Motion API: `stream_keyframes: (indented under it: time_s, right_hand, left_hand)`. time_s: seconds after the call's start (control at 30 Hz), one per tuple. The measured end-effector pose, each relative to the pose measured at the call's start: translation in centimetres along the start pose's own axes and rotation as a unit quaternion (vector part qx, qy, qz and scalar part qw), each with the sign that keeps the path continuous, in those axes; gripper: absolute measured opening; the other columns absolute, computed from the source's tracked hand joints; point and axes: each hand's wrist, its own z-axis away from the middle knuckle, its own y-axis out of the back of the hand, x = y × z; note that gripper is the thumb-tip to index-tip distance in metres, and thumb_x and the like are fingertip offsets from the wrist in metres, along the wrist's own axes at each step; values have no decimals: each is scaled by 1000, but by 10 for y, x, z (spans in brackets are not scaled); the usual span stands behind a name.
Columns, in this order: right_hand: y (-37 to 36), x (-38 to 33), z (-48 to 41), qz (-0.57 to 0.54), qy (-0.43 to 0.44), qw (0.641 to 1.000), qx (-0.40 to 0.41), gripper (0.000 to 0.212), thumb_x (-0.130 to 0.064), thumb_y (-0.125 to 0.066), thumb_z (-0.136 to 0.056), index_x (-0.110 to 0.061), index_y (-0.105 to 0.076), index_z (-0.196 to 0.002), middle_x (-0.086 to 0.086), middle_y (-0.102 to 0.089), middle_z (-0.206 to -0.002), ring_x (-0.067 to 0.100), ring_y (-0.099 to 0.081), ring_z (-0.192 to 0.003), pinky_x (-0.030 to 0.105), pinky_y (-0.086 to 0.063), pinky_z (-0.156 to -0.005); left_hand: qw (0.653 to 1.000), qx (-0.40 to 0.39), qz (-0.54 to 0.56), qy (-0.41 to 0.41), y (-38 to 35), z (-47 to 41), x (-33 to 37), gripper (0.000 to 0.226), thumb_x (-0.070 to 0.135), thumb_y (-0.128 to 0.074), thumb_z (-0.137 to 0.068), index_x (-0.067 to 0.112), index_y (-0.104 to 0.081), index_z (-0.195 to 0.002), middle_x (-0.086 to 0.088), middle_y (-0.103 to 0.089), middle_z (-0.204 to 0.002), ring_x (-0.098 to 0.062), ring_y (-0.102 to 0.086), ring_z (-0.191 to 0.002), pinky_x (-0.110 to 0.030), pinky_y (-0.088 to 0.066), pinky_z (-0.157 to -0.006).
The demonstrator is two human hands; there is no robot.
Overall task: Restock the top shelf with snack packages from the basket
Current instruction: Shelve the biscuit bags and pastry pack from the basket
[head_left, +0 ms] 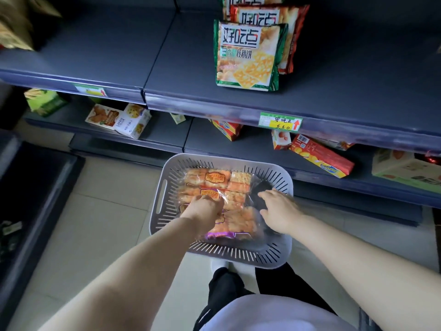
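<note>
Our left hand [205,207] reaches down into the basket [214,156]. Its fingers are curled and they pinch the clear wrap of a snack bag [238,185]. Our right hand [279,209] is just beside it, on the right side of the same bag. Its fingers are straight and spread, and they rest flat on the clear wrap without gripping it.

The snack bag lies flat in the basket, under both hands. It is see-through and full of orange and pale snack pieces. More of the same snacks show under it, but we cannot tell how many bags there are.

The basket is pale, with slots in its walls. It sits on the floor [107,211], just past our white shoe [218,265].

Beyond our hands is a lower shelf [250,144] with boxes lying at odd angles. A long red box [322,156] lies past our right hand.

Higher up, far past our hands, is the dark top shelf [346,80]. A green bag [247,54] stands on it, with a red bag [294,32] close behind. A price tag [280,120] is stuck on the shelf's front edge.
</note>
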Motion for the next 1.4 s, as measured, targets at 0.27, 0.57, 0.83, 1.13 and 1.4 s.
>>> stream_keyframes:
  time_s: [0.27, 0.57, 0.83, 1.13, 1.4]
  right_hand:
    - [18, -22, 0, -168, -113, 973, 110, 45, -28, -35, -103, -18, -33, -147, 7, -44, -149, 30, -45, -131, 37, -40, -101]
    - [34, -49, 17, -273, -91, 952, 102, 47, -47, -53, -95, -21, -42, -133, 1, -55, -128, 18, -52, -97, 32, -44, -84]
    - [49, -58, 13, -299, -94, 934, 174, 81, -44, -59, -93, -15, -14, -153, 6, -27, -157, 29, -34, -139, 36, -36, -104]
    - [54, -46, 7, -362, -106, 918, 124, 139, -77, -77, -41, -34, -5, -152, 2, -26, -158, 31, -32, -141, 53, -36, -109]
    - [45, -46, 8, -407, -99, 899, 127, 136, -87, -74, -16, -25, -39, -132, 2, -55, -132, 28, -52, -121, 49, -47, -99]
  left_hand:
    - [963, 147, 218, 56, 58, 5, -25, 6, 13, -53, -95, 11, -50, -91, -13, -64, -94, -31, -57, -86, -35, -43, -72]
    - [934, 218, 262, 109, 100, 5, -45, 17, 16, -53, -97, 8, -59, -111, -13, -67, -109, -34, -61, -100, -34, -46, -78]
    - [933, 205, 289, 65, 119, 5, -47, 6, 12, -56, -95, 9, -58, -100, -13, -65, -98, -36, -61, -97, -33, -45, -73]
    - [944, 136, 300, 11, 141, 9, -49, 6, 11, -59, -95, 13, -54, -92, -9, -60, -94, -24, -53, -83, -33, -46, -75]
    - [946, 97, 310, -2, 151, 22, -57, 5, 11, -60, -96, 14, -56, -94, -9, -60, -96, -22, -55, -87, -35, -48, -81]
